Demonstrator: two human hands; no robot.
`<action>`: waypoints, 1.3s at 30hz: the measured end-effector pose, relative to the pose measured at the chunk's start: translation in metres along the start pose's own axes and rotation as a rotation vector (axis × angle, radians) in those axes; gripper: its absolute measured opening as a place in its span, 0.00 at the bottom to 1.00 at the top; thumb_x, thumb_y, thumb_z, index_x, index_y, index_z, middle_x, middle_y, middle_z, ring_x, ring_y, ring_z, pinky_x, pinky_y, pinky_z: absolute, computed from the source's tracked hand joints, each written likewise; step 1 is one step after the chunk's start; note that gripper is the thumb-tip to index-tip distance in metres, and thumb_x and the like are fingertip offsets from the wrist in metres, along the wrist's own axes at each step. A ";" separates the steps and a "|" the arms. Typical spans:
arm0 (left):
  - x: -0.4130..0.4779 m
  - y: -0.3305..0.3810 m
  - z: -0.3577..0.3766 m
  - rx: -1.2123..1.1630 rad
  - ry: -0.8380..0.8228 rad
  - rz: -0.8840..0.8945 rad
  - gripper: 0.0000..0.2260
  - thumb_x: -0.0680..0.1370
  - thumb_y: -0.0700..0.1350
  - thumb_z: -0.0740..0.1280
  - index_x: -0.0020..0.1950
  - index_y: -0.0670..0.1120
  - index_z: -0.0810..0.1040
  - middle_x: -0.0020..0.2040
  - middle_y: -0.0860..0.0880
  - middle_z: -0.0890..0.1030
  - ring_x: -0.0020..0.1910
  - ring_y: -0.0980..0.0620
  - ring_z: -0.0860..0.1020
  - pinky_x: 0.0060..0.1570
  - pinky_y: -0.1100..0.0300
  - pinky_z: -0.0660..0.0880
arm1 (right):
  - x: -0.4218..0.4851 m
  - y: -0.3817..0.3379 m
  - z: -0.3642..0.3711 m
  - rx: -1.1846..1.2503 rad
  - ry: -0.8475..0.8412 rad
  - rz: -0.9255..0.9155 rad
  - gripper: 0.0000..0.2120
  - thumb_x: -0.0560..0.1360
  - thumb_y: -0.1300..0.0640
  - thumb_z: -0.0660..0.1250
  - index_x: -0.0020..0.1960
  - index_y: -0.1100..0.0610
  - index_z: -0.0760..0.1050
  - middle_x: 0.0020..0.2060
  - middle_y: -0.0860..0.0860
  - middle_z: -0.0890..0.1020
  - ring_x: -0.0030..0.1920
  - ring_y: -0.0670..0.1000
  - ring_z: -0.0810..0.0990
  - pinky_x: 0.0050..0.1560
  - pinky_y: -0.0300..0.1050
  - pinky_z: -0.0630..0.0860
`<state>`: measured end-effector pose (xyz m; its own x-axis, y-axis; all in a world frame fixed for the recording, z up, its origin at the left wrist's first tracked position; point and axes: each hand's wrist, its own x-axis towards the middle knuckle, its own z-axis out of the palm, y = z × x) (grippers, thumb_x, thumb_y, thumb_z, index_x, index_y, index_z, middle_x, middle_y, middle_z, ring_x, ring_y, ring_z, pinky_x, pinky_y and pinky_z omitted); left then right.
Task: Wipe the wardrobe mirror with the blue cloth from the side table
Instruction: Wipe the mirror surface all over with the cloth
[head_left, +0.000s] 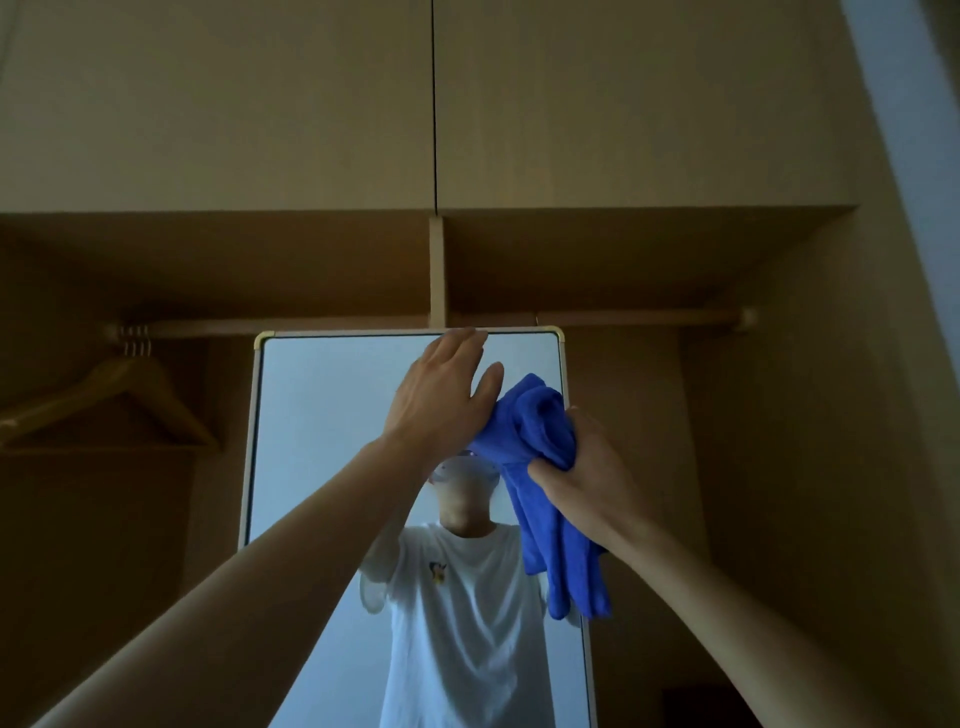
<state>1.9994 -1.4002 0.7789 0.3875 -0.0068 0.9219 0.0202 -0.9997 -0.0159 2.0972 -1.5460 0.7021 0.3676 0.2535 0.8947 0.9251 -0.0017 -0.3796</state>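
Note:
The tall wardrobe mirror (322, 415) with a pale frame stands in the open wardrobe, filling the lower middle of the view. My left hand (444, 400) lies flat with fingers spread near the mirror's top edge, its thumb touching the blue cloth (540, 467). My right hand (587, 478) grips the bunched cloth at the mirror's upper right, and the cloth's loose end hangs down along the right frame. The glass reflects a person in a white T-shirt.
A wooden hanging rail (623, 317) runs just above the mirror's top. Wooden hangers (119, 400) hang at the left. Closed upper cabinet doors (311, 104) fill the top, and the wardrobe's side panel (831, 415) rises at the right.

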 end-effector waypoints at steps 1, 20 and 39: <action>0.004 -0.001 -0.001 0.030 0.000 0.008 0.23 0.85 0.52 0.58 0.78 0.44 0.68 0.78 0.47 0.68 0.76 0.47 0.66 0.74 0.51 0.63 | 0.000 0.002 0.001 -0.004 -0.002 0.005 0.09 0.66 0.53 0.64 0.42 0.56 0.69 0.33 0.52 0.75 0.31 0.51 0.74 0.32 0.50 0.74; 0.022 -0.038 -0.018 0.253 -0.010 -0.138 0.29 0.78 0.65 0.50 0.75 0.55 0.69 0.71 0.47 0.73 0.73 0.44 0.68 0.74 0.45 0.59 | 0.034 -0.020 0.001 0.018 0.005 0.033 0.09 0.67 0.53 0.65 0.41 0.58 0.70 0.29 0.49 0.71 0.26 0.46 0.69 0.30 0.45 0.68; 0.007 -0.016 -0.062 0.219 0.027 -0.082 0.25 0.81 0.63 0.57 0.76 0.55 0.69 0.67 0.47 0.74 0.71 0.43 0.69 0.75 0.46 0.59 | -0.001 -0.080 -0.015 -0.345 0.148 -0.070 0.11 0.72 0.53 0.70 0.44 0.53 0.68 0.51 0.53 0.74 0.49 0.53 0.76 0.43 0.41 0.68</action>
<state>1.9446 -1.3860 0.8093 0.3513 0.0702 0.9336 0.2512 -0.9677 -0.0217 2.0243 -1.5611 0.7347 0.2888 0.1221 0.9496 0.9168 -0.3211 -0.2375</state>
